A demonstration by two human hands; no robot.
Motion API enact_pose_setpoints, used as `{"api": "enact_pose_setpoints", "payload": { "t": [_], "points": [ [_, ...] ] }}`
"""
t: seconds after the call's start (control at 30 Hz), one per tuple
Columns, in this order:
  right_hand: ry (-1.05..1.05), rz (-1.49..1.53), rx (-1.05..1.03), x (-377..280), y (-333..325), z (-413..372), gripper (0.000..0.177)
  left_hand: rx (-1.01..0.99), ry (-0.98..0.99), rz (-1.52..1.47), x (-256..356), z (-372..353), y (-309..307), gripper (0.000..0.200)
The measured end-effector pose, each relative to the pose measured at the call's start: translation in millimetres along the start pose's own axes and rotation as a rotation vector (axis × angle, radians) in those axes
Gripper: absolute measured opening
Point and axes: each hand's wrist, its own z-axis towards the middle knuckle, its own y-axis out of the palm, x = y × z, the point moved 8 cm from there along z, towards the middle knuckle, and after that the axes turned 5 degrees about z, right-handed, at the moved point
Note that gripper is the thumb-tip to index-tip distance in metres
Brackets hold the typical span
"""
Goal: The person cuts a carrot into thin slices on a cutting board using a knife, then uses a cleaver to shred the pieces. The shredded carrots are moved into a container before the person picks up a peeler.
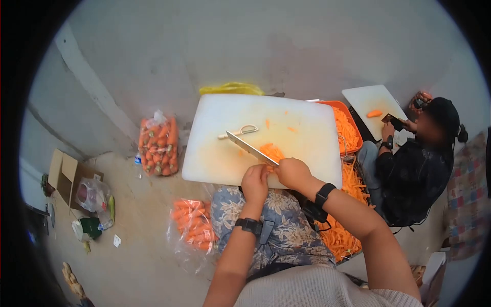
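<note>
My right hand (295,175) is wrapped round the handle of a kitchen knife (250,148), whose wide blade points up and left over the white cutting board (215,153). Close beside it, my left hand (254,182) has its fingers bent together at the board's near edge, on a small carrot piece (271,169) that they partly hide. Sliced carrot (272,151) lies in a small heap just beyond the blade. A peeler (239,132) with a pale handle rests on the board, left of the heap, and a few orange scraps are scattered farther back.
Bagged carrots (158,146) stand on the floor at left; another bag (194,225) lies nearer. Carrot strips fill an orange tray (348,128) and a container (337,235) at right. A co-worker (414,163) sits by another board (376,97). A cardboard box (66,176) is far left.
</note>
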Motion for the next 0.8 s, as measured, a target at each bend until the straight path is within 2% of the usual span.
{"api": "enact_pose_setpoints", "payload": {
  "t": [0.1,0.2,0.33,0.4,0.47,0.5,0.53,0.6,0.63,0.7,0.73,0.8],
  "points": [
    [0.003,0.156,0.061,16,-13,-4,0.029,0.026,0.090,0.000,12,-7,-10,0.020],
    [0.006,0.244,0.170,26,-34,-18,0.033,0.032,0.050,-0.017,6,-7,-11,0.021],
    [0.070,0.207,0.157,34,-51,-32,0.034,0.009,0.021,0.044,0,-8,-14,0.021],
    [0.063,0.277,0.064,40,-43,-37,0.035,-0.015,0.018,0.063,0,-8,-16,0.023],
    [0.020,0.324,0.003,39,-41,-46,0.036,0.158,-0.098,-0.032,-8,-7,-35,0.030],
    [0.050,0.411,-0.078,38,-37,-50,0.035,0.185,-0.172,-0.025,-24,-5,-38,0.038],
    [0.126,0.480,-0.194,36,-33,-54,0.038,0.170,-0.150,-0.029,-26,3,-40,0.038],
    [-0.033,0.307,-0.166,36,-18,-46,0.041,0.282,-0.299,-0.035,-45,5,-56,0.041],
    [-0.026,0.314,-0.169,33,-17,-45,0.041,0.272,-0.300,-0.032,-46,9,-64,0.041],
    [-0.029,0.316,-0.281,24,-8,-40,0.043,0.164,-0.161,0.210,-40,26,-76,0.047],
    [-0.036,0.324,-0.282,24,-3,-37,0.043,0.165,-0.159,0.221,-45,31,-82,0.047],
    [-0.105,0.209,-0.211,20,0,-28,0.045,0.015,-0.101,0.384,-57,37,-81,0.056]
  ]
}}
